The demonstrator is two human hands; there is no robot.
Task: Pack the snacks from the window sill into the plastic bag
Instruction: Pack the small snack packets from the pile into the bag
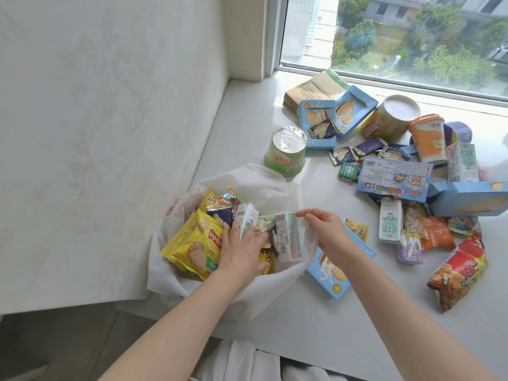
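Observation:
A white plastic bag point(264, 188) lies open on the window sill point(316, 312) near its left edge. Inside are a yellow chip bag point(192, 243), small packets and two milk cartons. My left hand point(242, 251) reaches into the bag and holds one milk carton point(246, 215) upright. My right hand point(327, 232) pinches the bag's right rim beside the second carton point(288, 237). To the right, loose snacks lie spread over the sill: blue biscuit boxes point(395, 180), a green cup point(287, 152), an orange cup point(428, 141) and a red noodle packet point(459, 270).
A wallpapered wall point(110, 133) rises left of the sill. The window point(412, 37) runs along the back. A blue box point(330, 273) lies partly under the bag's right edge. The sill's front edge drops off toward white cloth point(247, 361) below.

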